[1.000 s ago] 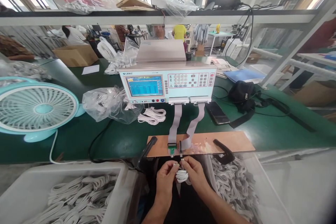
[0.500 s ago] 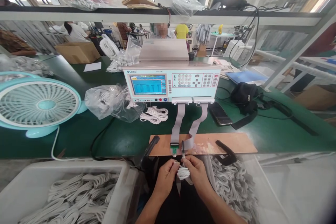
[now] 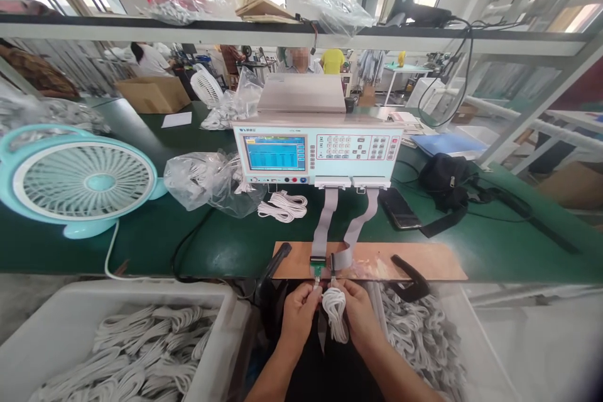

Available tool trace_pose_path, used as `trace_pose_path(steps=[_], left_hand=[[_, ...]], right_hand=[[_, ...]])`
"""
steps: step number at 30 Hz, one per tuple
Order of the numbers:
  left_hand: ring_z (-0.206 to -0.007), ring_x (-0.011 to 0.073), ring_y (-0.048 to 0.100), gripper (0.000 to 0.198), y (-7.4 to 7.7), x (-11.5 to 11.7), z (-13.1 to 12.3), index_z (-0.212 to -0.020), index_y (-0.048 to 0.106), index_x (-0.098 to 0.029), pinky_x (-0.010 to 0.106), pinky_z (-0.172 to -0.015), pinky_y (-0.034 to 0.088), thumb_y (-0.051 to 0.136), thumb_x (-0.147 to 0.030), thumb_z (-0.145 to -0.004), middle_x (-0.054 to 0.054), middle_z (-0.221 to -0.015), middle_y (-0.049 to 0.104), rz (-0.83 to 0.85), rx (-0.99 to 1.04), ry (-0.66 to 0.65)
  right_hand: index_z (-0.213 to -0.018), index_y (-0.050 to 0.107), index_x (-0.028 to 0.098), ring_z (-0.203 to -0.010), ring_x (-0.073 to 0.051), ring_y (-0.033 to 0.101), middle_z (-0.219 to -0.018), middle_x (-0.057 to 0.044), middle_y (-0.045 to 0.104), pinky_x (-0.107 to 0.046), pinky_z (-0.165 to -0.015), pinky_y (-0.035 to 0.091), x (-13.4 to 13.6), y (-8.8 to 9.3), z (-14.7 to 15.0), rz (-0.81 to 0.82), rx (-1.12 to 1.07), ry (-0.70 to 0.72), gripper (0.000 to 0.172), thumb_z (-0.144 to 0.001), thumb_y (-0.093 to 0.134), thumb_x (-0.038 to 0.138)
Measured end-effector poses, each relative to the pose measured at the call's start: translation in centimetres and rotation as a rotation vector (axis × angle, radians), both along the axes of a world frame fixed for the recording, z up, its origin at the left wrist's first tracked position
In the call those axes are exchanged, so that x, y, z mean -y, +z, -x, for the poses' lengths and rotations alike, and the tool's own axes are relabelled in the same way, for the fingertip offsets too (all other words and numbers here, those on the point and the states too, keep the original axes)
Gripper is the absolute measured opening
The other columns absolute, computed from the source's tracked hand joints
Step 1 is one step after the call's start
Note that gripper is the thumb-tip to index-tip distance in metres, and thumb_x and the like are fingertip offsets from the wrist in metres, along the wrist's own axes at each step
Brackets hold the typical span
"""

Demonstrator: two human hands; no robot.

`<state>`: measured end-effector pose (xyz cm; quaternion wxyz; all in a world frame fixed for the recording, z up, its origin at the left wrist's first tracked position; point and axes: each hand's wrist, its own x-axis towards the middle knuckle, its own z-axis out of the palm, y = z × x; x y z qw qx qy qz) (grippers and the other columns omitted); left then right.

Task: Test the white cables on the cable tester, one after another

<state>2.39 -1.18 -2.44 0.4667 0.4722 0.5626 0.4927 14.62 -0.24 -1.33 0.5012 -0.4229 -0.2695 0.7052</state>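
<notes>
From the head camera, both hands work at the near edge of a green bench. The left hand [image 3: 298,314] is closed in a pinch, thumb and forefinger gripping one plug end of a white cable bundle [image 3: 335,315]. The right hand [image 3: 360,318] is closed the same way on the other plug end. The coiled bundle hangs between the two hands, touching both palms, just below the bench edge.

The two plug ends are held up against a pair of small test sockets [image 3: 323,264] on the near edge of a wooden board [image 3: 414,260]. The plugs are small and partly covered by fingertips, so it may be that they are seated, but I cannot tell.

Two grey ribbon cables [image 3: 326,223] run from the sockets up to a pale cable tester [image 3: 325,151], whose blue screen is lit. Black clamps [image 3: 411,277] hold the board at its left and right ends.

To the near left, a white bin [image 3: 221,326] holds many coiled white cables. To the near right lies a loose pile of white cables [image 3: 424,339].

On the bench, a turquoise desk fan [image 3: 85,179] stands far left, and a clear plastic bag [image 3: 205,179] lies left of the tester. A black phone [image 3: 399,207] and a black pouch [image 3: 443,173] lie right of it.
</notes>
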Motion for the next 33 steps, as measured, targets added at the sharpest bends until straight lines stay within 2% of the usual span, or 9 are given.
trace_pose_path(steps=[5, 11, 16, 23, 27, 30, 33], left_hand=[[-0.052, 0.0103, 0.041, 0.034, 0.3, -0.2, 0.0, -0.049, 0.05, -0.014, 0.021, -0.053, 0.034, 0.055, -0.036, -0.076, -0.003, -0.051, 0.045, 0.02, 0.039, 0.002], [-0.053, 0.0111, 0.045, 0.029, 0.6, -0.1, -0.6, -0.054, 0.056, -0.013, 0.021, -0.054, 0.037, 0.059, -0.036, -0.072, -0.002, -0.053, 0.05, 0.116, 0.25, 0.05], [-0.049, 0.0092, 0.04, 0.033, 0.4, -0.2, -0.7, -0.045, 0.05, -0.014, 0.02, -0.051, 0.034, 0.062, -0.034, -0.068, -0.004, -0.047, 0.044, 0.075, 0.229, 0.093], [-0.058, 0.0118, 0.048, 0.028, -0.5, 0.3, -1.7, -0.063, 0.059, -0.013, 0.022, -0.057, 0.04, 0.057, -0.037, -0.076, -0.001, -0.058, 0.054, 0.102, 0.34, 0.112], [-0.057, 0.0127, 0.05, 0.033, -1.0, 0.3, -2.0, -0.062, 0.059, -0.013, 0.022, -0.056, 0.041, 0.054, -0.041, -0.078, 0.0, -0.057, 0.056, 0.096, 0.244, 0.118], [-0.062, 0.0157, 0.055, 0.04, 0.4, 1.5, -0.2, -0.062, 0.06, -0.014, 0.023, -0.053, 0.041, 0.043, -0.042, -0.083, 0.004, -0.063, 0.06, 0.082, 0.062, 0.088], [-0.084, 0.0173, 0.058, 0.04, 2.6, 4.1, 5.0, -0.074, 0.062, -0.017, 0.025, -0.069, 0.045, 0.03, -0.037, -0.089, 0.006, -0.089, 0.064, -0.026, -0.185, 0.063]], right_hand=[[-0.065, 0.062, 0.015, -0.048, -0.009, 0.044, -0.055, 0.002, 0.056, -0.021, -0.05, 0.036, 0.2, 0.4, -0.1, 0.014, -0.023, 0.009, 0.025, -0.068, 0.07, 0.037], [-0.071, 0.065, 0.014, -0.051, -0.01, 0.046, -0.059, 0.0, 0.06, -0.021, -0.052, 0.036, 0.2, 0.0, -0.1, 0.001, -0.026, 0.005, 0.022, -0.07, 0.069, 0.036], [-0.067, 0.064, 0.015, -0.051, -0.01, 0.047, -0.058, 0.001, 0.059, -0.021, -0.052, 0.036, 0.2, 0.3, -0.1, 0.014, -0.013, 0.005, 0.024, -0.067, 0.071, 0.037], [-0.076, 0.068, 0.015, -0.056, -0.015, 0.052, -0.064, -0.002, 0.063, -0.024, -0.056, 0.039, 0.2, 0.4, -0.2, -0.002, 0.038, 0.014, 0.028, -0.068, 0.069, 0.041], [-0.075, 0.067, 0.015, -0.056, -0.015, 0.052, -0.063, -0.003, 0.063, -0.025, -0.055, 0.038, -0.1, 0.1, -0.1, -0.028, 0.066, 0.003, 0.026, -0.07, 0.067, 0.04], [-0.07, 0.067, 0.015, -0.052, -0.013, 0.049, -0.058, -0.001, 0.06, -0.024, -0.052, 0.037, -0.1, 0.1, -0.3, 0.012, 0.131, -0.005, 0.025, -0.065, 0.071, 0.039], [-0.069, 0.067, 0.016, -0.059, -0.017, 0.053, -0.064, -0.003, 0.063, -0.026, -0.055, 0.039, -0.1, -0.4, -0.9, 0.014, 0.277, -0.032, 0.027, -0.055, 0.075, 0.037]])
